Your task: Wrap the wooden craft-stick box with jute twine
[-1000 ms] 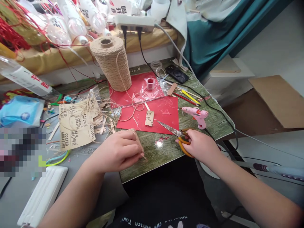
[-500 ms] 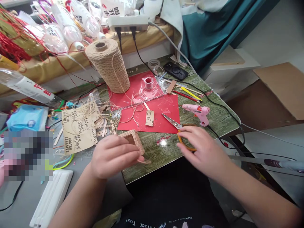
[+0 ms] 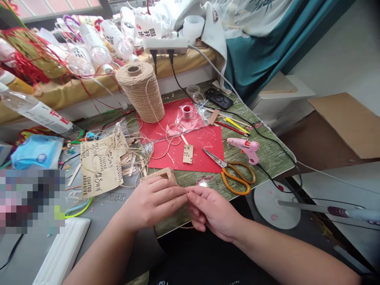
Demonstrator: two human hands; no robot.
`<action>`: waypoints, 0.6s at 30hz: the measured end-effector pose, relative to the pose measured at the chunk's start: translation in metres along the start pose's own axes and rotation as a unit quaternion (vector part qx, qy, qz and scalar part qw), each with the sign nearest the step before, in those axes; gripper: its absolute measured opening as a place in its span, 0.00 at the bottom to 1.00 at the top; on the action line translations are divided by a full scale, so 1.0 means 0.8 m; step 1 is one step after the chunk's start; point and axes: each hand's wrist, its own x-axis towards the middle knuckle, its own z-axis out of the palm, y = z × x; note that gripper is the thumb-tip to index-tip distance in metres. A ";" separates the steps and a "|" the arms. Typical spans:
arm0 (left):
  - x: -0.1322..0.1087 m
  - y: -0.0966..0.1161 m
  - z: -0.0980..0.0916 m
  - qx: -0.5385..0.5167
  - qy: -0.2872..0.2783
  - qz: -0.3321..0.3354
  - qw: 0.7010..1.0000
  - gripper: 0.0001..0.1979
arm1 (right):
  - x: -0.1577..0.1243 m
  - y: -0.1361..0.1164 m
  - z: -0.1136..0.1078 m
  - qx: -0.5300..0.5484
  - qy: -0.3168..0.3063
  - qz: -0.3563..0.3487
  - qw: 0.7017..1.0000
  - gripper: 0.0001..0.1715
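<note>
1. Since the earlier frame, the right hand (image 3: 212, 209) has been leaving the scissors (image 3: 225, 164), now lying on the bench (image 3: 271, 156), and is meeting the left hand's (image 3: 160, 202) fingertips.
2. The right grip is pinching, thumb against finger, contents hidden; whether the left is holding anything is impossible to tell.
3. The twine-wrapped box (image 3: 171, 175) is showing just beyond the left hand.
4. Fine fingertip work is seemingly under way, probably calling for a steady pinch next.
5. Fuzzy, ridged cord is covering the box's straight sides.
</note>
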 end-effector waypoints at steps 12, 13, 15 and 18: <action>-0.004 -0.025 0.021 -0.013 0.026 -0.418 0.908 0.17 | 0.023 0.011 -0.027 -0.006 0.137 -0.100 0.986 0.22; -0.005 -0.026 0.022 -0.016 0.016 -0.425 0.905 0.17 | 0.023 0.009 -0.028 -0.007 0.147 -0.118 0.982 0.21; -0.007 -0.029 0.023 -0.028 0.008 -0.431 0.902 0.15 | 0.024 0.004 -0.032 0.002 0.176 -0.167 0.970 0.19; -0.006 -0.032 0.023 -0.055 0.018 -0.420 0.905 0.10 | 0.023 -0.001 -0.038 0.027 0.214 -0.225 0.950 0.16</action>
